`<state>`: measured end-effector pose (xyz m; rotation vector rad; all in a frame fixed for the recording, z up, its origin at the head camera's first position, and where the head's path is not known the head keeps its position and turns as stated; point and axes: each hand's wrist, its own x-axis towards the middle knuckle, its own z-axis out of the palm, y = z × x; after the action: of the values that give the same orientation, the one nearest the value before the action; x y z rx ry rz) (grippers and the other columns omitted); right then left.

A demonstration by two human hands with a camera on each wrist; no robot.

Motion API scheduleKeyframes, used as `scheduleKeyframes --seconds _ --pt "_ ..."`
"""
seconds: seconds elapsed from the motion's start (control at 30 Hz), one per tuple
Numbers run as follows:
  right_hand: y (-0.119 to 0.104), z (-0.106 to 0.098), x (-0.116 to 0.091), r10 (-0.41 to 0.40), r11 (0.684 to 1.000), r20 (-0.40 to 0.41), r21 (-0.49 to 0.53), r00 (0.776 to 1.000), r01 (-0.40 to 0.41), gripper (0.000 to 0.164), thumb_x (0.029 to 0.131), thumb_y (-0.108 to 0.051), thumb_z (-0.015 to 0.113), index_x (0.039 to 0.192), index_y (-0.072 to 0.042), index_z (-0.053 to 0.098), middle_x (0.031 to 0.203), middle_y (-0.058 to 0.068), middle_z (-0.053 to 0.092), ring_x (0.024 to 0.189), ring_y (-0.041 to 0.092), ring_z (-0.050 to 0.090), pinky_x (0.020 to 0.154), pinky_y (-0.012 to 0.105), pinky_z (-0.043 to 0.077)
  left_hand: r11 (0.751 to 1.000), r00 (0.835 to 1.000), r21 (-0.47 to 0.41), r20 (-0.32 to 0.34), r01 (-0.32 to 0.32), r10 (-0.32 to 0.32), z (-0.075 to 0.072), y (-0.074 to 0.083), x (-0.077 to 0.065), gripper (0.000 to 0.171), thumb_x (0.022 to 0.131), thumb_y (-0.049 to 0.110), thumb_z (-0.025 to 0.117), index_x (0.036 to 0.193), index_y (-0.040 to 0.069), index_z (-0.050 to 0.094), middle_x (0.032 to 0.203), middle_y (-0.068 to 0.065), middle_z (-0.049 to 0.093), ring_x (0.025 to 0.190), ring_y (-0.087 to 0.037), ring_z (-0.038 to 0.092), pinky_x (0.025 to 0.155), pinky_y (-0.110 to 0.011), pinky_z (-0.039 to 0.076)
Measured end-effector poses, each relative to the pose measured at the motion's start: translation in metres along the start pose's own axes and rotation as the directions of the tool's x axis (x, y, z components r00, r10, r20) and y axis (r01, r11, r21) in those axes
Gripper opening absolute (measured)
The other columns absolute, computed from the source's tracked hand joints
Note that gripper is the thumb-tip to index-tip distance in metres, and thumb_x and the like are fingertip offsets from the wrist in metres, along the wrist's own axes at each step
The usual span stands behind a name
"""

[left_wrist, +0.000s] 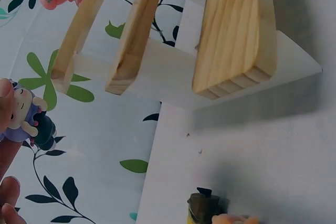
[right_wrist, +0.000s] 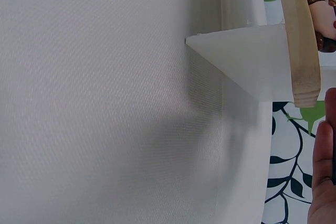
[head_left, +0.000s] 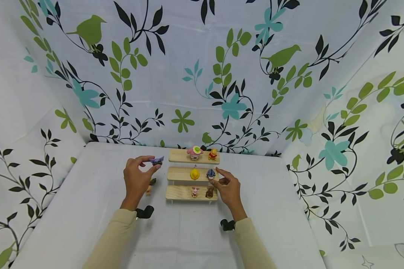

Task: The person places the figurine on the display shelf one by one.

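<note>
My left hand (head_left: 138, 178) pinches a small purple figurine (head_left: 157, 161) between thumb and fingertips, in the air left of a three-tier wooden display shelf (head_left: 180, 174). In the left wrist view this figurine (left_wrist: 23, 114) shows a pale face and a dark blue part. At the right end of the middle tier, my right hand (head_left: 228, 186) has thumb and index finger around a small blue figurine (head_left: 210, 173). Only part of the right hand (right_wrist: 323, 177) enters the right wrist view. A yellow-hatted figurine (head_left: 195, 173) stands on the same tier.
On the top tier are a pink figurine (head_left: 195, 152) and a yellow-and-red bear figurine (head_left: 213, 154). The bottom tier bears a pink figurine (head_left: 195, 192) and a brown one (head_left: 209, 192). More figurines (head_left: 149, 189) stand on the white table (head_left: 188, 239), beside the left wrist.
</note>
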<state>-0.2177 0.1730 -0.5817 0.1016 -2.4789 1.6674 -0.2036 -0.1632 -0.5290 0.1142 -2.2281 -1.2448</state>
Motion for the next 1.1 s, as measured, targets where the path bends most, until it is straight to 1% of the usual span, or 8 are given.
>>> scheduleKeyframes --seconds 0.07,0.27,0.47,0.63,0.73,0.87,0.97,1.1 --pt "0.000 0.000 0.000 -0.003 1.000 -0.006 -0.003 1.000 0.003 0.057 0.086 -0.020 0.087 0.141 -0.017 0.071 0.138 0.002 0.071 0.091 0.015 0.070 0.074 0.017 0.055 1.000 1.000 -0.011 0.002 -0.014 0.014 0.002 0.005 0.002 0.039 0.080 0.018 0.096 0.115 0.009 0.081 0.101 -0.013 0.076 0.092 -0.030 0.053 0.078 -0.037 0.034" --pt "0.000 0.001 -0.001 0.007 1.000 -0.014 -0.009 1.000 -0.007 0.055 0.086 -0.020 0.088 0.138 -0.029 0.073 0.137 0.001 0.072 0.091 0.016 0.068 0.075 0.016 0.055 0.999 0.999 -0.011 0.019 -0.037 0.037 0.007 0.017 0.006 0.039 0.080 0.020 0.095 0.114 0.009 0.081 0.102 -0.013 0.077 0.091 -0.028 0.053 0.079 -0.037 0.035" --pt "0.000 0.000 -0.002 0.012 1.000 -0.016 -0.007 1.000 -0.013 0.055 0.086 -0.020 0.088 0.137 -0.030 0.073 0.137 0.001 0.072 0.091 0.016 0.068 0.075 0.016 0.054 0.998 0.998 -0.021 0.032 -0.059 0.059 0.015 0.026 0.013 0.040 0.079 0.019 0.096 0.114 0.008 0.081 0.105 -0.015 0.077 0.093 -0.033 0.055 0.078 -0.037 0.036" --pt "0.000 0.001 -0.002 0.010 1.000 -0.019 0.000 1.000 -0.010 0.054 0.086 -0.020 0.087 0.138 -0.028 0.073 0.137 0.001 0.072 0.091 0.017 0.068 0.076 0.016 0.055 0.997 0.997 -0.024 0.044 -0.067 0.068 0.022 0.032 0.018 0.039 0.079 0.020 0.096 0.113 0.008 0.081 0.106 -0.014 0.077 0.091 -0.031 0.054 0.078 -0.037 0.036" --pt "0.000 0.001 -0.001 0.007 1.000 -0.019 0.009 1.000 -0.007 0.056 0.086 -0.018 0.088 0.139 -0.022 0.073 0.137 0.002 0.072 0.091 0.017 0.068 0.074 0.016 0.054 0.998 0.996 -0.015 0.059 -0.061 0.062 0.026 0.036 0.020 0.039 0.079 0.022 0.096 0.113 0.008 0.081 0.106 -0.014 0.076 0.090 -0.026 0.052 0.078 -0.037 0.036" --pt "0.000 0.001 -0.001 0.008 1.000 -0.018 0.021 1.000 -0.007 0.057 0.086 -0.017 0.088 0.140 -0.015 0.071 0.138 0.003 0.072 0.091 0.019 0.069 0.073 0.016 0.054 0.998 0.995 -0.011 0.080 -0.060 0.060 0.031 0.038 0.023 0.039 0.081 0.023 0.095 0.114 0.008 0.081 0.105 -0.014 0.077 0.091 -0.031 0.054 0.080 -0.038 0.036" --pt "-0.001 0.001 -0.001 0.010 1.000 -0.013 0.027 1.000 -0.009 0.057 0.086 -0.017 0.088 0.140 -0.014 0.071 0.139 0.003 0.071 0.092 0.019 0.069 0.073 0.015 0.054 0.998 0.994 -0.018 0.084 -0.067 0.068 0.034 0.039 0.024 0.037 0.082 0.023 0.094 0.113 0.008 0.081 0.105 -0.014 0.079 0.092 -0.034 0.056 0.081 -0.038 0.036" --pt "-0.003 0.001 -0.001 0.010 0.999 -0.007 0.030 1.000 -0.010 0.056 0.087 -0.017 0.087 0.140 -0.014 0.071 0.140 0.004 0.071 0.092 0.019 0.069 0.073 0.015 0.054 0.997 0.994 -0.029 0.085 -0.070 0.072 0.039 0.039 0.026 0.036 0.082 0.022 0.094 0.112 0.008 0.081 0.104 -0.015 0.080 0.091 -0.031 0.055 0.082 -0.039 0.037"
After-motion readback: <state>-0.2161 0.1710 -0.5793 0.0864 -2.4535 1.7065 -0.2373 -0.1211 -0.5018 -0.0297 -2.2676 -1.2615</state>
